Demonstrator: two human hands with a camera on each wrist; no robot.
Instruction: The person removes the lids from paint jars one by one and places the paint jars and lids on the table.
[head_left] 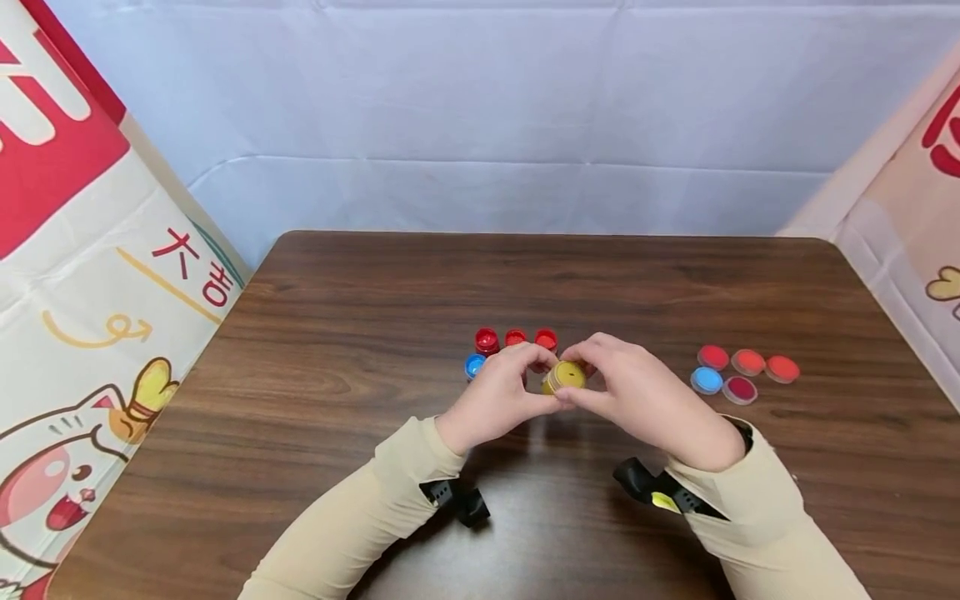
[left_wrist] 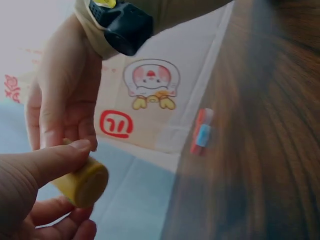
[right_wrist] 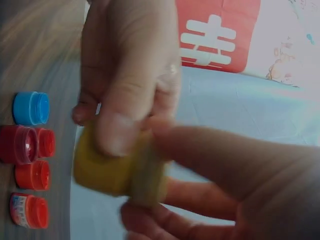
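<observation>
A small yellow paint jar (head_left: 566,377) is held above the table between both hands, tilted, with its lid end toward the right hand. The left hand (head_left: 501,393) grips the jar's body between thumb and fingers, clear in the left wrist view, where the jar's base (left_wrist: 92,185) faces the camera. Around the lid (right_wrist: 148,175) the thumb and fingers of the right hand (head_left: 637,392) pinch; this is blurred in the right wrist view. Whether the lid has turned on the jar cannot be seen.
Behind the hands stand several open paint jars, red (head_left: 487,342), orange-red (head_left: 515,337) and blue (head_left: 474,367); the hands partly cover the group. Right of the right hand lie several loose lids, red (head_left: 713,357), blue (head_left: 707,381) and dark red (head_left: 740,389), on the brown table (head_left: 375,283).
</observation>
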